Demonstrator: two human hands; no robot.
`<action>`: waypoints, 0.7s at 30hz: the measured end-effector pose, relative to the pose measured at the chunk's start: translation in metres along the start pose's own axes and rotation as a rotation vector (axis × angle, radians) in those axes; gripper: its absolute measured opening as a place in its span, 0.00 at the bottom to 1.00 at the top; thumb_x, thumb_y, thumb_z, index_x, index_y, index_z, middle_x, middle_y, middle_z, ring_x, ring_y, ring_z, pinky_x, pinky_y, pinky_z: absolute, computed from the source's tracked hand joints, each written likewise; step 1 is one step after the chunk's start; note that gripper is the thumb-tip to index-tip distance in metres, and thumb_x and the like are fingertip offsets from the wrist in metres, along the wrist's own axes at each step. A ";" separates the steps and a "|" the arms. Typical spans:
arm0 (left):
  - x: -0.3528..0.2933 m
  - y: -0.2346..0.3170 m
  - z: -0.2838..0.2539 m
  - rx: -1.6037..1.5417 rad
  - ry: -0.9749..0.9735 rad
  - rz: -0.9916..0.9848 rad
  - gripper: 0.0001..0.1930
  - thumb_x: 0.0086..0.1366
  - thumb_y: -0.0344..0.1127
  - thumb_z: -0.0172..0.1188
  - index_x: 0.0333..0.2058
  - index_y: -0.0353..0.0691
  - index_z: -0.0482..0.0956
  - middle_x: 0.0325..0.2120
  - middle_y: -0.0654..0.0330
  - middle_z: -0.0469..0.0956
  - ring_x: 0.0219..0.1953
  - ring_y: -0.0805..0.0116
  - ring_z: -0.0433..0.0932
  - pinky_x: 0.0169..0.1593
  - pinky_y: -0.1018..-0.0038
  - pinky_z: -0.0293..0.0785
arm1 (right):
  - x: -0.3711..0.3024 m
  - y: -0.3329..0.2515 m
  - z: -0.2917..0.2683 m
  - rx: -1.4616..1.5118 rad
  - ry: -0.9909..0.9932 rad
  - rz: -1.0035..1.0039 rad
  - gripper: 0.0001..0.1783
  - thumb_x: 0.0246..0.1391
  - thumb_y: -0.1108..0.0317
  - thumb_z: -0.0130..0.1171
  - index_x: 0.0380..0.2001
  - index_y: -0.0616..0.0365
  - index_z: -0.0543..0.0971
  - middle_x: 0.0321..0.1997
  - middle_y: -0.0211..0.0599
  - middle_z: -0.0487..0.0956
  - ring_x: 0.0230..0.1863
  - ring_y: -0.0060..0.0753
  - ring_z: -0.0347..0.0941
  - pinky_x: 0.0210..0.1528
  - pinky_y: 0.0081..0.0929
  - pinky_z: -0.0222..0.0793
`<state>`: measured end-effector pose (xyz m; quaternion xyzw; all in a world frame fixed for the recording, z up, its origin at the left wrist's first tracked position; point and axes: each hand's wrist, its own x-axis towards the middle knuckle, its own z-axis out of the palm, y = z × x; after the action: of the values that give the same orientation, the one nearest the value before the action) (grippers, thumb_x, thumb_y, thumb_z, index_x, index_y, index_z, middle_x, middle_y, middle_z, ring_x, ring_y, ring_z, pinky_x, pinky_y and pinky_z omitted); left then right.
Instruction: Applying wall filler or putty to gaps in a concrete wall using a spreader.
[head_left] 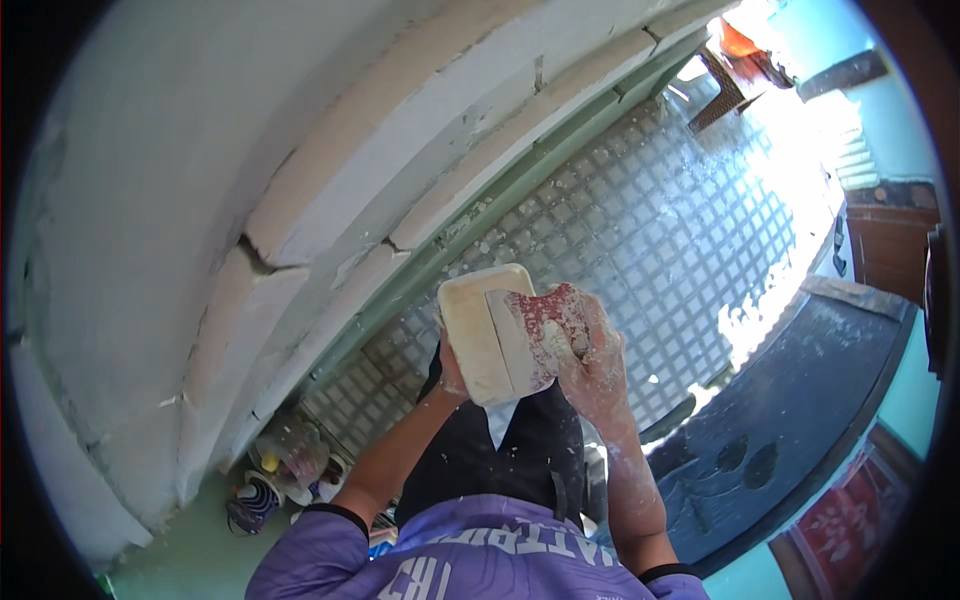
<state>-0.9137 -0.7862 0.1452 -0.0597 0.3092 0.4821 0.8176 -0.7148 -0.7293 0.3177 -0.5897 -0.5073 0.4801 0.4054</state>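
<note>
My left hand (451,368) grips a shallow cream-coloured rectangular tub (470,325) from its left side, and the tub hides most of its fingers. In my right hand (597,362) is a wide putty knife (517,340) with a worn red handle end. My fingers are closed round that red part. The knife's flat blade lies over the right half of the tub, its straight edge toward the tub's middle. White, plaster-like smears cover my right hand and the handle. How much material the tub holds is hard to make out.
A pale wall (330,190) with cracked, stepped ledges runs along the left. Below it lies a checked tile floor (640,220) with white spatters. A dark, dusty flat surface (770,400) stands at right. Bags and small items (285,470) sit at lower left.
</note>
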 end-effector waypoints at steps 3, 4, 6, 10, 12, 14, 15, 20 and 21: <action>-0.001 -0.019 -0.004 -0.098 -0.186 0.044 0.41 0.65 0.71 0.36 0.65 0.46 0.60 0.59 0.54 0.69 0.59 0.56 0.70 0.62 0.56 0.66 | -0.014 -0.021 -0.008 -0.049 -0.115 -0.003 0.22 0.52 0.76 0.55 0.52 0.67 0.70 0.40 0.50 0.80 0.44 0.48 0.80 0.48 0.32 0.71; -0.003 -0.023 0.012 -0.111 -0.193 0.064 0.41 0.65 0.71 0.36 0.65 0.46 0.60 0.59 0.54 0.69 0.59 0.56 0.70 0.62 0.56 0.66 | -0.020 -0.026 -0.010 -0.056 -0.135 -0.018 0.22 0.52 0.76 0.55 0.52 0.67 0.70 0.41 0.52 0.80 0.45 0.52 0.79 0.49 0.33 0.71; -0.006 -0.030 0.050 -0.078 -0.135 0.058 0.41 0.65 0.69 0.38 0.64 0.42 0.60 0.58 0.54 0.69 0.58 0.55 0.70 0.63 0.57 0.66 | -0.032 -0.036 -0.016 -0.123 -0.130 -0.066 0.22 0.52 0.76 0.55 0.52 0.67 0.70 0.41 0.52 0.80 0.45 0.51 0.79 0.49 0.34 0.71; -0.027 -0.030 0.120 0.073 -0.052 0.120 0.43 0.64 0.72 0.36 0.64 0.41 0.61 0.57 0.54 0.70 0.57 0.56 0.71 0.62 0.58 0.67 | -0.048 -0.069 -0.025 -0.142 -0.075 -0.076 0.22 0.53 0.76 0.54 0.53 0.67 0.70 0.43 0.52 0.80 0.47 0.48 0.79 0.50 0.34 0.71; -0.026 -0.034 0.117 0.001 -0.103 0.100 0.42 0.64 0.73 0.32 0.64 0.45 0.60 0.58 0.55 0.69 0.58 0.56 0.70 0.63 0.57 0.65 | -0.050 -0.077 -0.032 -0.132 -0.062 -0.113 0.22 0.53 0.77 0.54 0.53 0.67 0.70 0.43 0.51 0.79 0.48 0.46 0.78 0.50 0.34 0.71; -0.033 -0.037 0.128 0.022 -0.098 0.135 0.43 0.64 0.74 0.31 0.64 0.45 0.60 0.58 0.55 0.69 0.59 0.55 0.70 0.64 0.57 0.65 | -0.054 -0.084 -0.043 -0.225 -0.032 -0.189 0.21 0.54 0.75 0.55 0.53 0.67 0.70 0.44 0.44 0.78 0.47 0.37 0.76 0.49 0.30 0.70; -0.037 -0.036 0.139 0.051 -0.089 0.151 0.44 0.64 0.74 0.31 0.65 0.44 0.59 0.58 0.54 0.69 0.59 0.55 0.70 0.64 0.57 0.64 | -0.055 -0.084 -0.047 -0.228 -0.038 -0.198 0.21 0.54 0.75 0.55 0.53 0.67 0.70 0.44 0.44 0.78 0.47 0.37 0.76 0.49 0.30 0.70; -0.051 -0.047 0.159 0.063 -0.103 0.226 0.47 0.61 0.77 0.30 0.65 0.43 0.58 0.60 0.52 0.67 0.60 0.53 0.69 0.64 0.54 0.64 | -0.066 -0.087 -0.046 0.047 -0.003 -0.133 0.17 0.56 0.75 0.56 0.50 0.66 0.72 0.39 0.41 0.80 0.40 0.26 0.76 0.43 0.27 0.72; -0.048 -0.047 0.154 -0.206 -0.320 0.163 0.47 0.61 0.77 0.30 0.66 0.43 0.57 0.61 0.52 0.66 0.60 0.52 0.68 0.64 0.54 0.63 | -0.067 -0.084 -0.043 0.087 -0.002 -0.156 0.18 0.56 0.75 0.56 0.50 0.66 0.72 0.39 0.42 0.80 0.41 0.27 0.76 0.44 0.27 0.72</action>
<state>-0.8223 -0.7865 0.2864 -0.0403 0.1280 0.5792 0.8040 -0.6916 -0.7816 0.4178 -0.5297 -0.5309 0.4692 0.4662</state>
